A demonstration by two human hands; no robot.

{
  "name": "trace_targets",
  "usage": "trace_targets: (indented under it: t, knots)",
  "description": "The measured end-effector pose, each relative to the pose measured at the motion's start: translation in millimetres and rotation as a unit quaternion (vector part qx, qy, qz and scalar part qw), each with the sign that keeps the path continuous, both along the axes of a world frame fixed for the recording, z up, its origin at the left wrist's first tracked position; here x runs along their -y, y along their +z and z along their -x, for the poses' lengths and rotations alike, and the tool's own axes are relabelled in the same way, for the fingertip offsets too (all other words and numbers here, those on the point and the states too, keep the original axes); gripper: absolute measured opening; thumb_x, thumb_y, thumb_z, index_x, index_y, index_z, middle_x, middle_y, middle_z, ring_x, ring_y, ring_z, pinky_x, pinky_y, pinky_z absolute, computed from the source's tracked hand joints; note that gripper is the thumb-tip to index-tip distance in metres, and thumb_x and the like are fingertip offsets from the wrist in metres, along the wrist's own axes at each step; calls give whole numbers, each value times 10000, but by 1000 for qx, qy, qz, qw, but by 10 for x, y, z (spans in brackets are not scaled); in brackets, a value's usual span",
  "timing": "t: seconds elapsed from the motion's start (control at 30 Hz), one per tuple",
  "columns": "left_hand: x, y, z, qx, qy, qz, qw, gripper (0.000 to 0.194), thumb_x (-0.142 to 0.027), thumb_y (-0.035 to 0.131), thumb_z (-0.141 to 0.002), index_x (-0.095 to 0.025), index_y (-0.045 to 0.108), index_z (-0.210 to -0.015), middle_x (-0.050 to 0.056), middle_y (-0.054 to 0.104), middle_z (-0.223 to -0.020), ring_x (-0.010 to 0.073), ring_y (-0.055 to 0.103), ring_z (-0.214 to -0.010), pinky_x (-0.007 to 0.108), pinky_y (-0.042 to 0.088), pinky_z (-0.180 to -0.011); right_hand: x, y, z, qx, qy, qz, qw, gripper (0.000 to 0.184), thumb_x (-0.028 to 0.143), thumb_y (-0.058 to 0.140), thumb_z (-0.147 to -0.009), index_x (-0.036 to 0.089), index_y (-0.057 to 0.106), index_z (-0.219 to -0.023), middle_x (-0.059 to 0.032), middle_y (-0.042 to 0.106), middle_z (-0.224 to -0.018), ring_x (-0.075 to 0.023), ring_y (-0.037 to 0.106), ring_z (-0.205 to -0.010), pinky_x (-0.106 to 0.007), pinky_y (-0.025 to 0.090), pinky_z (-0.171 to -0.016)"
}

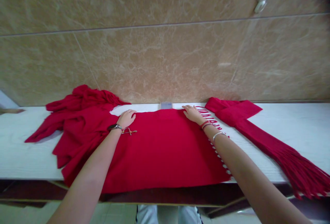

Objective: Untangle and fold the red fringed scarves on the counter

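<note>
A red scarf [165, 148] lies spread flat on the white table, its near edge hanging a little over the front. Tassels [211, 119] run down its right end. On its far left part rests my left hand [127, 118], palm down with the fingers stretched out. My right hand [193, 114] lies flat at the far right corner, close to the tassels, its fingers extended. Neither hand grips anything that I can see. The scarf's left part runs into bunched red cloth [85, 124], and my left forearm covers some of that join.
To the right lies a folded red scarf [254, 134], its fringe hanging over the front edge. A small grey label-like rectangle [166, 105] sits at the table's back edge. Behind the white table [296, 124] rises a brown tiled wall [160, 62] with a small white fixture [262, 1].
</note>
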State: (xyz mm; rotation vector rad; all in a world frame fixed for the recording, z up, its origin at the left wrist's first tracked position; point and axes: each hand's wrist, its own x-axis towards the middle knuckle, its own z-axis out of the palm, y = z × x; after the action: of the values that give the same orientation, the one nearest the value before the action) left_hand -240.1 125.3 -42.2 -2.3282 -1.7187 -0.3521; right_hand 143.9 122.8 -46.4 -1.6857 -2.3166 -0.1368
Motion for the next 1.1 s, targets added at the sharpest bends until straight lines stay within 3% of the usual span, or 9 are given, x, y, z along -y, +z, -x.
trace_targets:
  t: [0.17,0.33,0.6,0.73,0.9,1.0,1.1]
  knots:
    - [13,28,-3,-2,8,-15,1000,353,-257,342,-846,-144,589,-1071,88,572,-1049,187,548,-936,288,397,-884,-54,-26,-6,2,7,-7,1000,382,154,352,-852,82,477,-1206,-171,534,-1141,-235,504,-1036,-390,304,-950]
    - [61,77,-30,-31,29,-33,999,273,-255,393,-814,-166,603,-964,82,562,-963,211,540,-900,338,387,-858,-72,-7,-15,0,10,-26,1000,280,146,397,-816,79,583,-1014,-166,558,-1031,-227,521,-960,-323,341,-894]
    - [178,193,-24,-73,-8,-39,997,187,-189,402,-788,-164,536,-917,80,575,-944,211,532,-902,328,378,-860,-16,86,-56,0,20,-44,999,231,123,438,-771,115,563,-965,-108,619,-954,-191,549,-893,-259,370,-808]
    - [261,410,74,-94,-36,-18,995,138,-219,448,-775,-167,544,-859,71,587,-940,211,543,-885,315,393,-830,86,216,-153,4,25,-40,999,222,124,444,-771,137,577,-948,-88,645,-920,-180,574,-852,-239,388,-737]
    - [436,870,177,-117,-82,-18,990,168,-264,429,-802,-158,546,-861,61,599,-908,190,557,-853,286,404,-812,329,605,-359,31,74,-84,993,206,218,447,-824,136,597,-939,-97,645,-911,-188,588,-846,-249,400,-729]
    - [678,1106,191,-91,-112,-17,989,191,-276,412,-803,-158,552,-857,52,605,-888,178,558,-845,266,411,-800,603,849,-506,25,104,-107,989,228,256,428,-837,147,604,-932,-91,643,-885,-194,588,-841,-266,415,-729]
    - [1066,1191,177,-77,-139,3,987,213,-295,407,-802,-170,573,-851,43,610,-872,168,562,-816,249,416,-779,1004,936,-644,8,154,-79,985,236,284,426,-833,182,618,-924,-76,645,-886,-192,586,-834,-287,429,-744]
